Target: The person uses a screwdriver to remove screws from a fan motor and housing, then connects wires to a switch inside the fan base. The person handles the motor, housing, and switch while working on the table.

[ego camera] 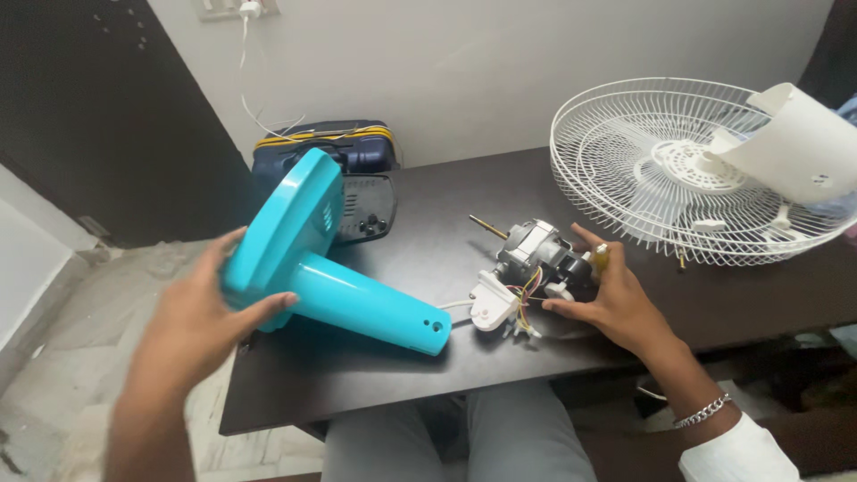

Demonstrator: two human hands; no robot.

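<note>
My left hand (201,312) grips a turquoise plastic fan housing (321,268) at its wide round end; the housing's tube end rests on the dark table (357,375). My right hand (616,299) rests on the table, fingers around a small grey fan motor (536,254) with a brass shaft and coloured wires. A white plastic switch part (493,303) hangs from those wires, between the housing and the motor. A yellow-handled tool (600,259) pokes up between my right fingers.
A white wire fan guard (625,178) with white blades (803,143) lies at the table's far right. A dark blue case (357,152) stands behind the table by the wall. A white cable (245,80) hangs from a wall socket. My knees (464,437) are under the front edge.
</note>
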